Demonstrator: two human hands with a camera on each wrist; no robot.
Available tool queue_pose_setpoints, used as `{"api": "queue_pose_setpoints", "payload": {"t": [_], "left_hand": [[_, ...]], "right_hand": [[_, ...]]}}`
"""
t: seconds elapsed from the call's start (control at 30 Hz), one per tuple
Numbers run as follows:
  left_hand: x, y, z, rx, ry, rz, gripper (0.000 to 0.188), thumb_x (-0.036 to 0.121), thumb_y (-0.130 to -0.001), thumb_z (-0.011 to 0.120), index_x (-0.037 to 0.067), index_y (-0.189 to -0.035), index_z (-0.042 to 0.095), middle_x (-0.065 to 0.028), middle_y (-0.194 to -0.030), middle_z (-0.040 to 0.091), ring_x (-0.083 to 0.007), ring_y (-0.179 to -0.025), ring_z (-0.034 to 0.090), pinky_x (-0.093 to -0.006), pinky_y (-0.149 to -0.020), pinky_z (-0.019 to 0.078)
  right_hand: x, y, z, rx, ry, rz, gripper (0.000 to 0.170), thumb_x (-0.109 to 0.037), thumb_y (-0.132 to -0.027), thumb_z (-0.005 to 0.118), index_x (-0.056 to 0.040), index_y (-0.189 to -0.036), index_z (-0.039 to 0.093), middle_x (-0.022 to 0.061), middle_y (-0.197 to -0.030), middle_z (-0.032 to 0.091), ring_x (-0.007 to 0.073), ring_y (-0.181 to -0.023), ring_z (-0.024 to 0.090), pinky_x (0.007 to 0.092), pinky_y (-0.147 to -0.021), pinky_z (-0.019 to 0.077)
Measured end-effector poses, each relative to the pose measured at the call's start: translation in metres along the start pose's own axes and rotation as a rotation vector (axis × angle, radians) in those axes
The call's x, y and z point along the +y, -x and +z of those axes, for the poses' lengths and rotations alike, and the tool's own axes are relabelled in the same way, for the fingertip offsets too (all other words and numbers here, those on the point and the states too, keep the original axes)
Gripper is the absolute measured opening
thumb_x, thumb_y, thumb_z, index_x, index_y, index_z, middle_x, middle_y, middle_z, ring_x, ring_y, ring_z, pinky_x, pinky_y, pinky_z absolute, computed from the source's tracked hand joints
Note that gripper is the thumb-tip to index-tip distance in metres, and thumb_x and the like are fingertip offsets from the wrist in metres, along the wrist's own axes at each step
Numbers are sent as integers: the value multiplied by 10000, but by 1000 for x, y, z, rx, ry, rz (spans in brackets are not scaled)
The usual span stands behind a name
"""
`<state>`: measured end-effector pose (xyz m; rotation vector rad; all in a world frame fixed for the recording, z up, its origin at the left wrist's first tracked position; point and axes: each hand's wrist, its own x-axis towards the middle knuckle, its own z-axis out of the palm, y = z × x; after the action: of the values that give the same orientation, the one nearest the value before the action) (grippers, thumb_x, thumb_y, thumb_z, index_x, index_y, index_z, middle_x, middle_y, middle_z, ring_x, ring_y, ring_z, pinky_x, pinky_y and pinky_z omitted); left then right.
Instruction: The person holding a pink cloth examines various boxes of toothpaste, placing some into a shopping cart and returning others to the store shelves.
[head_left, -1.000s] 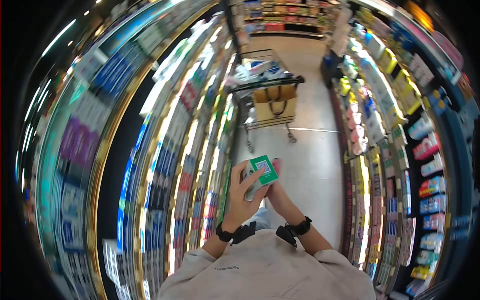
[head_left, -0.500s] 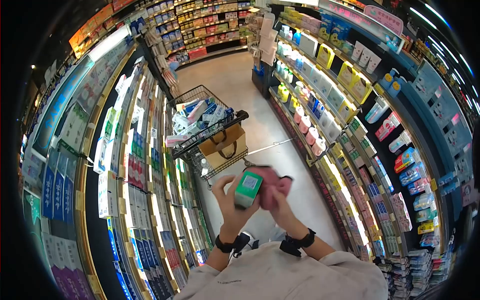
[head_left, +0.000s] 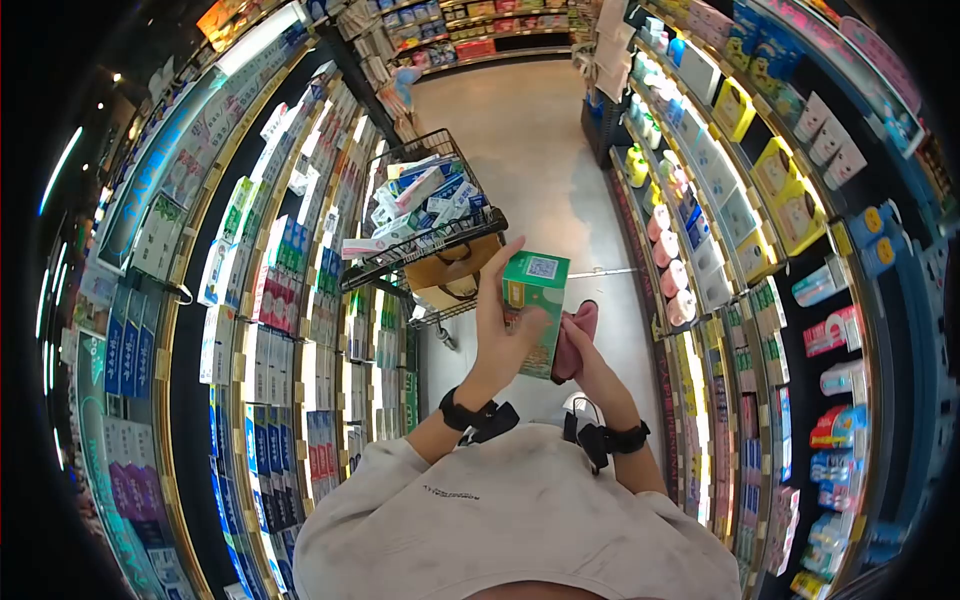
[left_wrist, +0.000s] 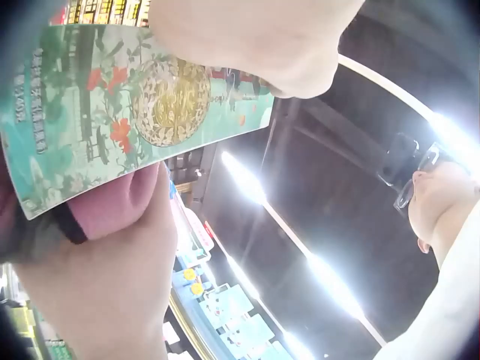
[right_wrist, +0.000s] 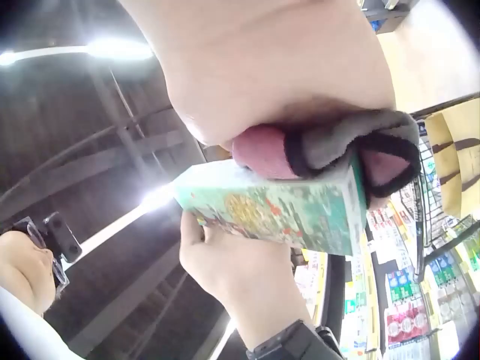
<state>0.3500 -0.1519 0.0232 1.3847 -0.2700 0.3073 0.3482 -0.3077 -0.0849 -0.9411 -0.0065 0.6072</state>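
In the head view a green box [head_left: 541, 290] with a QR code on its top stands between my hands. My left hand [head_left: 496, 335] grips its left side, with the thumb across the printed front. My right hand [head_left: 600, 378] pinches a pink cloth [head_left: 577, 340] along the box's right side. The right wrist view shows the cloth [right_wrist: 262, 152] with a grey side and black edging, lying on the box [right_wrist: 270, 206]. Red flowers and a round gold emblem decorate the box [left_wrist: 112, 112] in the left wrist view. The right fingertips are partly hidden behind the cloth.
Ahead on the left stands a wire shopping cart [head_left: 440, 235] piled with boxed goods [head_left: 425, 200]. A brown paper bag [head_left: 455, 275] hangs by its handle side. Lit shelves of packaged goods line both sides of the aisle floor [head_left: 530, 150].
The box has turned in my left hand, so its long printed front faces me. The pink cloth, hidden at first, came into sight in my right hand and is now beside the box. My view has swung.
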Motion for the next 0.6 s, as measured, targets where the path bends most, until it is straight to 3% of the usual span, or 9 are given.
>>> {"api": "queue_pose_setpoints", "payload": {"t": [0.1, 0.2, 0.23, 0.3, 0.37, 0.43, 0.5, 0.53, 0.6], "left_hand": [[-18, -22, 25, -18, -250, 155, 952, 349, -780, 865, 19, -1502, 340, -129, -1284, 508, -193, -1188, 529, -338, -1011, 450], [-28, -46, 30, 1, -679, 355, 945, 246, -693, 910, 14, -1460, 409, -122, -1216, 504, -211, -1171, 523, -349, -1004, 453], [-28, -56, 28, -1, -795, 413, 933, 218, -685, 912, 12, -1452, 421, -121, -1210, 502, -211, -1171, 520, -349, -1003, 453], [-49, -65, 31, 82, -624, 264, 850, 151, -676, 887, 10, -1410, 484, -146, -1278, 520, -231, -1166, 555, -353, -1001, 451], [-70, -80, 30, 116, -348, 68, 822, 131, -691, 866, 20, -1414, 491, -157, -1319, 528, -250, -1166, 574, -365, -1010, 449], [-72, -103, 18, -161, -534, 138, 827, 72, -743, 835, 36, -1470, 443, -138, -1320, 567, -267, -1177, 589, -373, -1035, 446], [-88, -128, 15, -302, -494, 138, 922, 73, -779, 819, 35, -1552, 317, -137, -1301, 582, -266, -1156, 597, -371, -1029, 451], [-97, -138, 14, -287, -423, 80, 968, 75, -787, 820, 37, -1572, 253, -138, -1300, 582, -266, -1150, 599, -374, -1027, 456], [-110, -160, 11, -254, -264, -26, 1066, 79, -804, 821, 40, -1612, 126, -142, -1298, 583, -268, -1138, 603, -379, -1022, 466]], "right_hand": [[-25, -11, -24, -66, 55, -93, 550, -453, -1065, 474, -99, -1481, 412, 8, -1316, 559, 127, -1206, 534, 288, -995, 435], [-53, -21, -23, -77, -89, -205, 513, -389, -1094, 438, -23, -1449, 383, 33, -1307, 540, 141, -1202, 535, 349, -950, 484], [-54, -29, -24, -11, 15, -321, 458, -371, -1095, 439, -27, -1397, 441, 29, -1284, 555, 134, -1167, 542, 322, -935, 473], [-45, -38, -23, 130, 199, -563, 376, -335, -1098, 442, -34, -1293, 557, 21, -1238, 583, 119, -1098, 556, 268, -906, 453], [-57, -37, -26, 205, 325, -485, 359, -294, -1081, 494, -9, -1293, 549, 41, -1251, 578, 135, -1149, 538, 280, -956, 442], [-73, -48, -42, 225, 523, -367, 394, -253, -1071, 526, 5, -1364, 475, 69, -1278, 555, 160, -1184, 527, 292, -1011, 426], [-98, -78, -41, 267, 648, -496, 406, -202, -1036, 587, 13, -1362, 474, 76, -1244, 570, 162, -1155, 544, 296, -998, 440], [-129, -96, -17, 308, 642, -696, 371, -170, -1006, 636, 17, -1308, 526, 66, -1194, 601, 150, -1113, 565, 293, -957, 464], [-149, -123, -8, 374, 625, -770, 347, -112, -959, 701, 18, -1256, 578, 54, -1137, 634, 135, -1041, 599, 280, -902, 493]]}}
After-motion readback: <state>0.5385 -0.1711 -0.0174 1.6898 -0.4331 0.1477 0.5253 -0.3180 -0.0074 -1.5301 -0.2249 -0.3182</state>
